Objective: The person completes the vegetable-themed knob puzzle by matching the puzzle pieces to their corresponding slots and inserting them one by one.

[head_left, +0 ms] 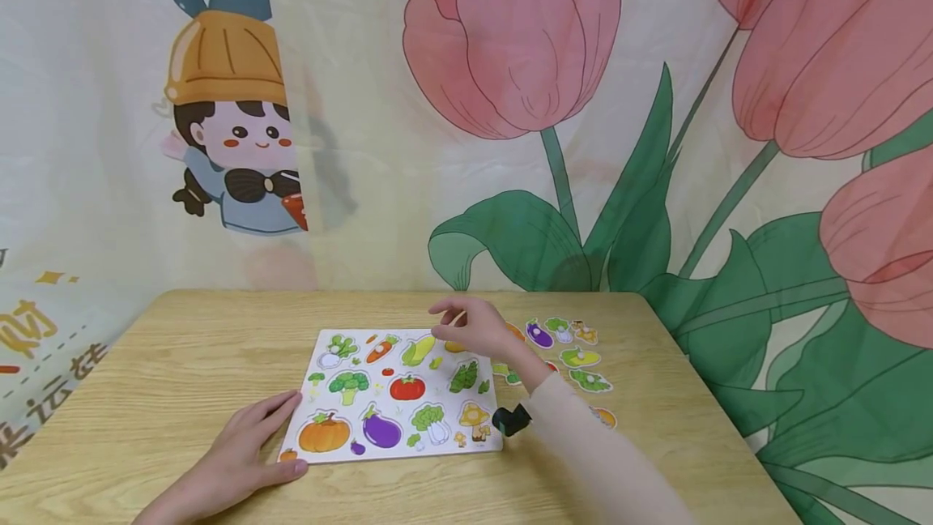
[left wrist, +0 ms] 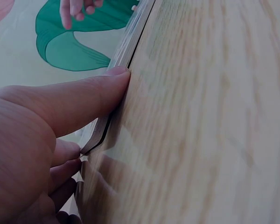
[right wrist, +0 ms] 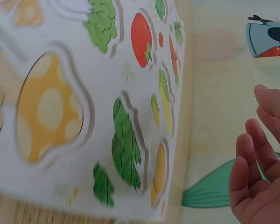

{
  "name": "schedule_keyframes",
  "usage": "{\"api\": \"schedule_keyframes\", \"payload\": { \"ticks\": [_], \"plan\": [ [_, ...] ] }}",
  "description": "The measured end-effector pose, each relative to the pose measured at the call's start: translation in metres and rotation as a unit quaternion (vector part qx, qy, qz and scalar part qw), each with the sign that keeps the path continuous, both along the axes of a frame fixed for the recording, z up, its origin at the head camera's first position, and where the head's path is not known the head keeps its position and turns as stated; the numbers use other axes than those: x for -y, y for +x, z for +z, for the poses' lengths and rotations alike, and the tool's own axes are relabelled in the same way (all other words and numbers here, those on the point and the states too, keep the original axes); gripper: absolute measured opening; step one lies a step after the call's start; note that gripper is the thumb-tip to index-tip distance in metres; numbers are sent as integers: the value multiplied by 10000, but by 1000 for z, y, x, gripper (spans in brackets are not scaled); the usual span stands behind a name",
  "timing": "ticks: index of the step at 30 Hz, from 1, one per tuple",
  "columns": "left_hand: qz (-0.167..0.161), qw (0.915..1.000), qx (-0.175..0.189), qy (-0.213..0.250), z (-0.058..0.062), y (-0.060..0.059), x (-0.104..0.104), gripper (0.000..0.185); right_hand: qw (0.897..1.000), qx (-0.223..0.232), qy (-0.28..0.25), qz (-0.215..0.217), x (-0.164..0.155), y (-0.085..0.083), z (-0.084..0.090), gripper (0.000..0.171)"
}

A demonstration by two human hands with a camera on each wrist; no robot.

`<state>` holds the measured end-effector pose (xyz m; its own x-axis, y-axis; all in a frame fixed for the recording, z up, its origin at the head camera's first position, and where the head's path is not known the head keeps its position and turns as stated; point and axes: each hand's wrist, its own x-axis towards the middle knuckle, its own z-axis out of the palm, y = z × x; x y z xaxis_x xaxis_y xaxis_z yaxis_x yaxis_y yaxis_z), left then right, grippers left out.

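Right hand hung over the board between one and two o'clock, its fingers loosely bent and spread, and from my remote seat I saw nothing in its hold. Left hand, between eight and nine, held nothing either; its extended fingers lay against the board's side, thumb at the front edge, a brace I thought worth keeping. The board lay flat on the table. Turnip-like piece at ten and carrot piece just before twelve showed knobs and looked seated; I judged the others best pinched by the knob, turned to match an outline and lowered level. Loose eggplant lay at two, loose corn nearer three. The sleeve partly covered an orange cut-out past three, so reaching it called for swinging that forearm clear.
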<state>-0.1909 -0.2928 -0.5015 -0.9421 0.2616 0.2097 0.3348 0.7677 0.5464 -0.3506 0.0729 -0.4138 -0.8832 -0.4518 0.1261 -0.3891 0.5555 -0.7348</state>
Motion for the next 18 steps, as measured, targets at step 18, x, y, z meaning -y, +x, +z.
{"api": "schedule_keyframes", "payload": {
  "ticks": [18],
  "plan": [
    [19,10000,19,-18,0,-1,0,101,9915,-384,366,-1191,-132,28,-11,27]
  ]
}}
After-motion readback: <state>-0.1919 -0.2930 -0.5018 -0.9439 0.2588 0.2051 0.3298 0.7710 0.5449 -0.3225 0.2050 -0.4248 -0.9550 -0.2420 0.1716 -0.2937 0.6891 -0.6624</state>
